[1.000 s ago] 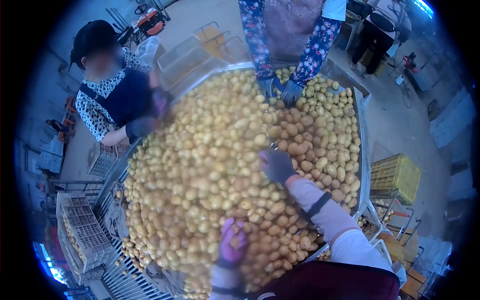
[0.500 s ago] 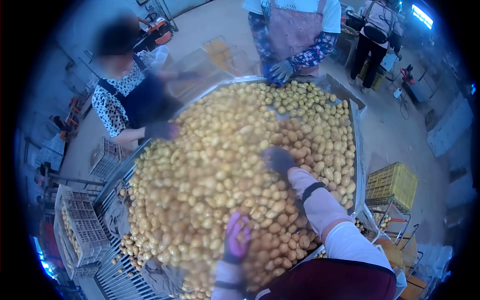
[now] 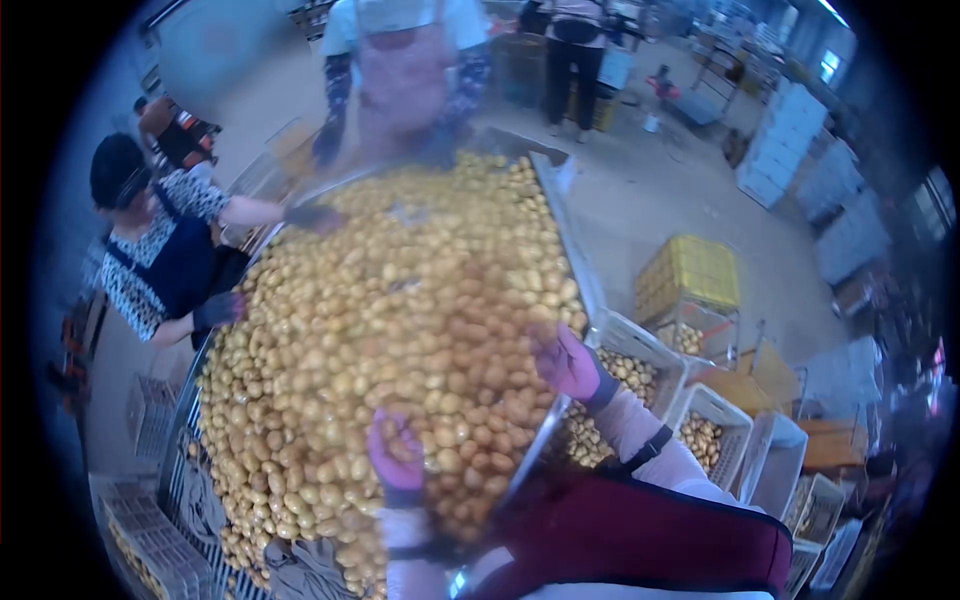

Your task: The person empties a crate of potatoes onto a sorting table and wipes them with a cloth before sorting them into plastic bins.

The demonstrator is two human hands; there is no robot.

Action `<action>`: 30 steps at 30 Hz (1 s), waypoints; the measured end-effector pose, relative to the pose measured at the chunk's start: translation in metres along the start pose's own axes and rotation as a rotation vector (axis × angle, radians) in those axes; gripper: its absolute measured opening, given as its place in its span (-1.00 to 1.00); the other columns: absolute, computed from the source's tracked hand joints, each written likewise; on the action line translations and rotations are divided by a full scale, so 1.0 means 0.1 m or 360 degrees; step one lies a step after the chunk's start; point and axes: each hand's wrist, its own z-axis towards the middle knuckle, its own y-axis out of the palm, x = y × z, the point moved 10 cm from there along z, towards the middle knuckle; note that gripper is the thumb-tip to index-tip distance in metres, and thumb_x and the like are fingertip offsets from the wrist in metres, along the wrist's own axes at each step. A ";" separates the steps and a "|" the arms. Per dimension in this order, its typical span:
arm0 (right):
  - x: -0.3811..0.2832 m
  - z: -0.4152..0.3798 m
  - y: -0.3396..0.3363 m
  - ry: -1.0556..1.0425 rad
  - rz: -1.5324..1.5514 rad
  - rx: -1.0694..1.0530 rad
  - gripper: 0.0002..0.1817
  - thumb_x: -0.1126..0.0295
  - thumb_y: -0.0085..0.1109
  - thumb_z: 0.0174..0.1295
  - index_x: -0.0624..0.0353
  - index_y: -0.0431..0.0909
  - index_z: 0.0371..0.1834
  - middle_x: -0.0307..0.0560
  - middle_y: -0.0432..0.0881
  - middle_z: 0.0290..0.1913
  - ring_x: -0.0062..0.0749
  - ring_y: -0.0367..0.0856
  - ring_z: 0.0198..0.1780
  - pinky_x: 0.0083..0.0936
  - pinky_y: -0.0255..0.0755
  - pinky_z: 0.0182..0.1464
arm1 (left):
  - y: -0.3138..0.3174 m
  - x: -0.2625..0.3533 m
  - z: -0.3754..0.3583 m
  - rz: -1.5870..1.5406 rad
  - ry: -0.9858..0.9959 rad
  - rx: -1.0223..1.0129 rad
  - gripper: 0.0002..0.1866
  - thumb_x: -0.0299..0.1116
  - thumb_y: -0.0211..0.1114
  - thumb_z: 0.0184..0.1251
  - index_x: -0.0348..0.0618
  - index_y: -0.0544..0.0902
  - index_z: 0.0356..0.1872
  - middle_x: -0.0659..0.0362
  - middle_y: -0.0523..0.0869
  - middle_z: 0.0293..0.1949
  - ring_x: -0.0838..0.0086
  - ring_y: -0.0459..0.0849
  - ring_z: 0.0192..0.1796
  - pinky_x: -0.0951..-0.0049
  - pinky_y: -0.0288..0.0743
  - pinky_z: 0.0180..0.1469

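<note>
Small yellow-brown potatoes [image 3: 330, 330] lie heaped across a metal-sided sorting table [image 3: 572, 235]. My left hand [image 3: 398, 455], in a purple and grey glove, is over the near part of the heap, palm turned up. Its fingers curl around what looks like a potato, partly hidden by them. My right hand [image 3: 570, 365], gloved alike, is at the table's right edge beside browner potatoes [image 3: 480, 330]. Its thumb and fingers are apart, though motion blurs the fingertips, and nothing is plainly held.
Crates of potatoes [image 3: 715, 425] stand right of the table, with a yellow crate [image 3: 690, 275] farther back. A co-worker in a dark apron [image 3: 180, 250] reaches in from the left; another in a pink apron [image 3: 402, 80] stands opposite. Grey cloths [image 3: 305, 570] lie on the slatted near-left end.
The view has swung right. My right hand has moved from mid-heap to the right edge and turned over, showing its palm. The left-hand co-worker's arm now reaches over the potatoes.
</note>
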 end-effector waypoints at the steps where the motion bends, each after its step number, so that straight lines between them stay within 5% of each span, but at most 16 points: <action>1: 0.01 -0.19 -0.21 -0.0027 0.0100 0.0047 -0.48 -0.07 -0.09 0.57 0.14 0.47 0.26 -0.26 0.58 -0.12 -0.59 0.43 -0.38 -0.66 0.34 -0.35 | 0.13 -0.02 -0.14 -0.0002 -0.0030 0.0129 -0.62 -0.12 0.07 0.59 0.06 0.48 0.32 0.23 0.63 -0.03 0.52 0.57 -0.24 0.62 0.52 -0.37; 2: -0.01 -0.39 -0.40 -0.0082 0.0101 0.0099 -0.50 -0.05 -0.08 0.56 0.15 0.48 0.24 -0.24 0.59 -0.13 -0.59 0.44 -0.37 -0.65 0.35 -0.35 | 0.20 -0.06 -0.25 0.0003 -0.0060 0.0264 -0.64 -0.13 0.10 0.58 0.06 0.50 0.29 0.24 0.64 -0.10 0.50 0.54 -0.29 0.60 0.52 -0.38; 5: 0.07 -0.88 -1.19 -0.0207 0.0103 0.0399 -0.62 0.08 0.03 0.55 0.18 0.51 0.12 -0.13 0.62 -0.19 -0.56 0.50 -0.33 -0.60 0.41 -0.33 | 0.50 -0.42 -0.29 -0.0156 -0.0340 -0.0233 -0.63 -0.08 0.08 0.58 0.15 0.51 0.29 0.21 0.65 -0.05 0.47 0.56 -0.25 0.56 0.56 -0.32; 7: 0.00 -1.30 -1.77 -0.0322 -0.0844 0.0880 -0.67 0.14 0.05 0.54 0.18 0.51 0.09 -0.09 0.64 -0.19 -0.50 0.56 -0.30 -0.52 0.46 -0.29 | 0.51 -0.58 -0.35 -0.0050 -0.0316 -0.0022 -0.59 -0.02 0.03 0.60 0.14 0.48 0.33 0.19 0.63 0.05 0.40 0.60 -0.14 0.47 0.59 -0.29; 8: -0.03 -1.42 -1.73 -0.0350 -0.1323 0.1077 -0.70 0.17 0.06 0.53 0.18 0.51 0.07 -0.07 0.65 -0.20 -0.47 0.58 -0.28 -0.48 0.48 -0.27 | 0.73 -0.71 -0.44 0.0051 -0.0371 -0.0187 -0.58 -0.01 0.02 0.61 0.11 0.47 0.34 0.19 0.62 0.06 0.39 0.60 -0.12 0.45 0.59 -0.26; 10: 0.15 -1.58 -1.48 -0.0183 -0.1286 0.1148 -0.62 0.17 0.02 0.54 0.12 0.43 0.28 -0.07 0.63 -0.03 -0.37 0.62 -0.09 -0.42 0.53 -0.05 | 1.06 -0.94 -0.56 0.0438 -0.0214 -0.0360 -0.55 0.00 -0.01 0.62 0.04 0.46 0.34 0.19 0.62 0.05 0.36 0.60 -0.10 0.42 0.59 -0.19; 14: 0.77 -1.42 -0.58 -0.0066 0.0270 0.0017 -0.40 -0.02 -0.06 0.55 0.06 0.25 0.51 -0.14 0.55 0.16 -0.31 0.55 0.16 -0.37 0.51 0.15 | 1.52 -1.54 -0.82 0.1323 -0.0224 -0.0784 -0.56 -0.25 0.16 0.51 -0.20 0.48 0.31 0.10 0.62 0.08 0.31 0.61 0.01 0.36 0.55 0.07; 17: 0.68 -1.45 -0.33 -0.0126 0.0709 -0.0211 -0.41 -0.10 -0.09 0.54 0.11 0.34 0.39 -0.15 0.57 0.08 -0.34 0.58 0.01 -0.31 0.52 0.09 | 2.11 -1.80 -1.19 0.2425 -0.0330 -0.1181 -0.56 -0.32 0.18 0.50 -0.31 0.47 0.30 0.09 0.64 0.02 0.31 0.61 0.10 0.34 0.52 0.21; 20: 0.49 -1.71 -0.90 -0.0122 0.0792 -0.0023 -0.48 -0.09 -0.02 0.51 0.13 0.43 0.22 -0.19 0.55 -0.10 -0.42 0.54 -0.17 -0.46 0.51 -0.08 | 1.67 -1.73 -1.08 0.1074 -0.0326 -0.0994 -0.49 -0.18 0.04 0.63 -0.27 0.35 0.44 0.06 0.59 0.21 0.31 0.54 0.28 0.27 0.38 0.39; 22: 0.27 -2.12 -1.39 -0.0224 0.0686 0.0235 -0.58 -0.04 0.04 0.48 0.11 0.47 0.03 -0.29 0.48 -0.29 -0.55 0.45 -0.32 -0.62 0.44 -0.26 | 1.44 -1.36 -0.88 0.0787 -0.0227 -0.0771 -0.45 -0.16 -0.01 0.66 -0.27 0.28 0.49 0.02 0.51 0.35 0.29 0.47 0.40 0.25 0.30 0.47; 23: 0.12 -2.43 -1.96 -0.0476 0.0495 0.0521 -0.64 0.02 0.06 0.47 0.10 0.48 -0.01 -0.39 0.43 -0.36 -0.64 0.42 -0.35 -0.71 0.37 -0.36 | 1.37 -1.07 -0.83 0.1066 -0.0116 -0.0553 -0.45 -0.18 -0.01 0.66 -0.28 0.26 0.50 -0.01 0.44 0.41 0.27 0.39 0.45 0.24 0.24 0.50; 24: 0.01 -2.74 -2.04 -0.0530 0.0865 0.0454 -0.71 0.10 0.12 0.45 0.08 0.47 -0.04 -0.43 0.42 -0.37 -0.70 0.39 -0.39 -0.68 0.37 -0.37 | 1.29 -0.77 -0.80 0.1341 -0.0044 -0.0321 -0.44 -0.19 -0.01 0.66 -0.30 0.25 0.51 -0.04 0.37 0.47 0.24 0.32 0.51 0.23 0.18 0.53; 26: -0.14 -3.62 -3.38 -0.0952 0.0107 0.1012 -0.65 0.06 0.14 0.43 0.08 0.45 0.04 -0.34 0.46 -0.29 -0.48 0.44 -0.29 -0.45 0.43 -0.18 | 0.73 -0.10 -0.64 0.1891 0.0485 -0.0241 -0.43 -0.19 -0.02 0.65 -0.34 0.25 0.50 -0.07 0.38 0.46 0.17 0.34 0.50 0.22 0.20 0.52; 28: -0.03 -4.68 -4.90 -0.0768 -0.0858 0.2101 -0.45 -0.03 0.11 0.42 0.18 0.39 0.24 -0.15 0.55 -0.12 -0.19 0.53 -0.09 -0.14 0.47 0.10 | 0.42 0.32 -0.66 0.2437 0.0986 -0.0127 -0.42 -0.19 -0.03 0.64 -0.38 0.26 0.49 -0.09 0.40 0.44 0.11 0.35 0.48 0.21 0.21 0.50; 29: 0.18 -4.81 -5.09 -0.0791 0.0024 0.2311 -0.41 0.06 0.21 0.38 0.27 0.36 0.28 -0.01 0.56 0.06 -0.05 0.51 0.08 -0.11 0.44 0.18 | 0.47 0.43 -0.76 0.2287 0.0918 -0.0083 -0.40 -0.15 -0.01 0.62 -0.36 0.26 0.49 -0.16 0.32 0.49 0.05 0.26 0.55 0.12 0.13 0.54; 30: -0.05 -4.64 -4.97 -0.0723 -0.0508 0.2394 -0.42 0.10 0.22 0.36 0.29 0.37 0.27 0.02 0.54 0.11 -0.06 0.49 0.14 -0.11 0.41 0.22 | 0.41 0.43 -0.76 0.2645 0.1029 -0.0101 -0.37 -0.12 0.04 0.59 -0.35 0.26 0.49 -0.19 0.29 0.50 0.00 0.23 0.55 0.07 0.08 0.55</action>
